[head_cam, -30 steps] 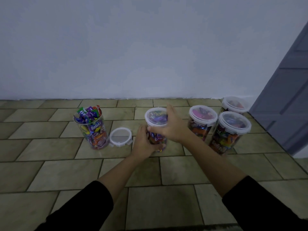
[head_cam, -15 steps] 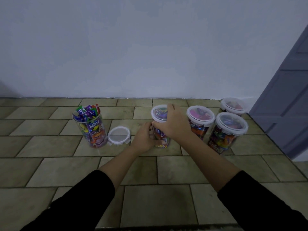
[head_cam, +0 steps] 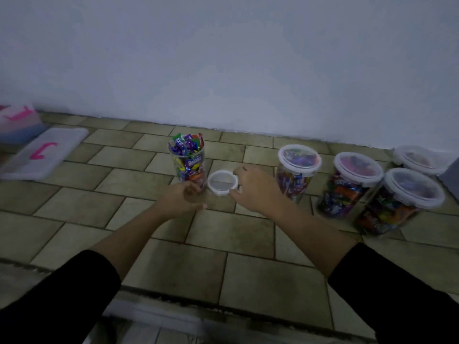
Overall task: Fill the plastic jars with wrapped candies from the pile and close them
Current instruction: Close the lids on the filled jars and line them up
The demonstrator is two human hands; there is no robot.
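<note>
An open clear jar (head_cam: 190,166), heaped above its rim with wrapped candies, stands on the tiled floor. Its loose white lid (head_cam: 221,182) lies flat on the floor just right of it. My right hand (head_cam: 253,188) pinches the lid's right edge between forefinger and thumb. My left hand (head_cam: 182,198) hovers loosely curled at the foot of the open jar and holds nothing; whether it touches the jar is unclear. Several candy-filled jars with lids on stand to the right, the nearest (head_cam: 296,175) just beyond my right hand.
A white mat with a pink mark (head_cam: 47,152) lies at the far left, with a pink and blue bundle (head_cam: 17,122) behind it. A plain wall runs along the back. A dark door edge (head_cam: 450,176) shows at far right. A floor ledge (head_cam: 173,314) crosses the bottom.
Both hands have let go of the lidded jar and moved left. The right hand now pinches the loose lid and the left is at the open jar. The view has swung left.
</note>
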